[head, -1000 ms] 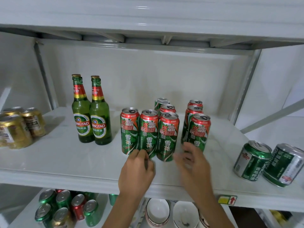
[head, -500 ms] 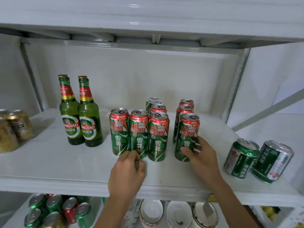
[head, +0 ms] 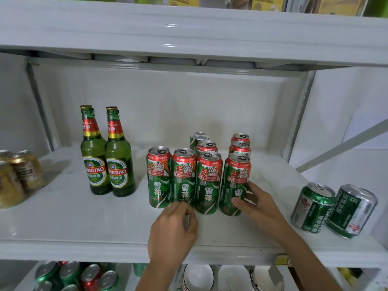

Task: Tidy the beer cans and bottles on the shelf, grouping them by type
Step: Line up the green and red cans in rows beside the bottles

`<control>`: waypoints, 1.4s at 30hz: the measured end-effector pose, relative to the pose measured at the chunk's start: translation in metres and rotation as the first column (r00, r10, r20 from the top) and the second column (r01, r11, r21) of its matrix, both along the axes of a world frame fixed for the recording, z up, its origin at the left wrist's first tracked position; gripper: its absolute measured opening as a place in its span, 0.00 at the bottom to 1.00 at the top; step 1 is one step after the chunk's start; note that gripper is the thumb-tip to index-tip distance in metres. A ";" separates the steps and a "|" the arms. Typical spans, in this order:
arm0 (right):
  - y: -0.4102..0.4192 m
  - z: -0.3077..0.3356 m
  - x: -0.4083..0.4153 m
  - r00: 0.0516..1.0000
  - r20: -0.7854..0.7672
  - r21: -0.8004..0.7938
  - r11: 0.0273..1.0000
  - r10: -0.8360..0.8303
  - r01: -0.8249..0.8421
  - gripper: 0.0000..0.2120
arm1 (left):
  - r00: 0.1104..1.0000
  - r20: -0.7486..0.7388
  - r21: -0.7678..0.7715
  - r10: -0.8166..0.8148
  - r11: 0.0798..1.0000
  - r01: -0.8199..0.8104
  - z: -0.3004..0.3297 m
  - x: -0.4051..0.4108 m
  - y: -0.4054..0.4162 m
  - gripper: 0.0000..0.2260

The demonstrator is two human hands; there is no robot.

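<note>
Several tall red-and-green beer cans stand mid-shelf: a front row point(head: 158, 179) with more behind point(head: 206, 144). My right hand point(head: 257, 205) grips the lower part of the rightmost front can point(head: 236, 177), thumb in front and fingers round its right side. That can stands close against the third can point(head: 207, 183). My left hand point(head: 174, 227) is curled, its fingertips touching the base of the second can point(head: 183, 177). Two green Tsingtao bottles point(head: 107, 166) stand upright to the left. Two short green cans point(head: 312, 208) stand at the right, gold cans point(head: 27, 169) at the far left.
The white shelf point(head: 84, 219) has bare surface between the bottles and the gold cans and in front of the cans. A metal upright point(head: 298, 114) rises behind on the right. Below are more cans point(head: 73, 276) and stacked white bowls point(head: 199, 276).
My right hand reached the rightmost front can and closed on it. The can has slid left, closing the gap to the row. My left hand stayed at the row's base.
</note>
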State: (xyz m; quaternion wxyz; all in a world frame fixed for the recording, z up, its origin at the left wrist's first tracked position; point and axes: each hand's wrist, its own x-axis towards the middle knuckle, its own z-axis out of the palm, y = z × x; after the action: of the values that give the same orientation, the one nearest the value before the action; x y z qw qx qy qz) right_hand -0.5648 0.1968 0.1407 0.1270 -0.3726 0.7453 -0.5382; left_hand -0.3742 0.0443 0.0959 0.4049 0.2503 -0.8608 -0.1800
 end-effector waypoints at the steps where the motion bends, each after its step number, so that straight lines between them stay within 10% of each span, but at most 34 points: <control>1: 0.002 0.004 0.001 0.999 0.003 0.004 0.999 0.033 -0.033 0.28 | 0.999 -0.031 0.019 -0.032 0.999 0.032 0.000 0.002 -0.001 0.08; 11: 0.026 0.123 -0.050 0.870 -0.481 -0.081 0.993 -0.109 0.080 0.10 | 0.879 -0.345 0.009 -0.330 0.935 0.354 0.102 -0.006 0.000 0.05; 20: -0.035 0.156 -0.104 0.668 -0.532 0.616 0.779 0.521 -0.116 0.16 | 0.943 0.158 0.063 -0.294 0.956 0.287 0.206 -0.087 -0.028 0.03; 26: -0.046 0.156 -0.117 0.656 -0.526 0.660 0.746 0.542 -0.087 0.31 | 0.792 0.518 0.215 -0.323 0.945 0.245 0.217 -0.117 -0.071 0.04; 32: -0.047 0.158 -0.121 0.632 -0.525 0.670 0.735 0.571 -0.108 0.15 | 0.751 0.575 0.231 -0.324 0.945 0.231 0.222 -0.126 -0.073 0.12; 42: -0.050 0.162 -0.115 0.690 -0.510 0.672 0.739 0.514 -0.055 0.16 | 0.745 0.575 0.223 -0.338 0.941 0.255 0.220 -0.124 -0.094 0.17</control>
State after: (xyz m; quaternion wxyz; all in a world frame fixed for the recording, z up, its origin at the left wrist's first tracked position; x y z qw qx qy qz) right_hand -0.6800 0.1471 0.3030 0.0515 -0.5956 0.7986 -0.0696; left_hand -0.4981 -0.0501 0.3163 0.0573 0.1800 -0.9597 -0.2083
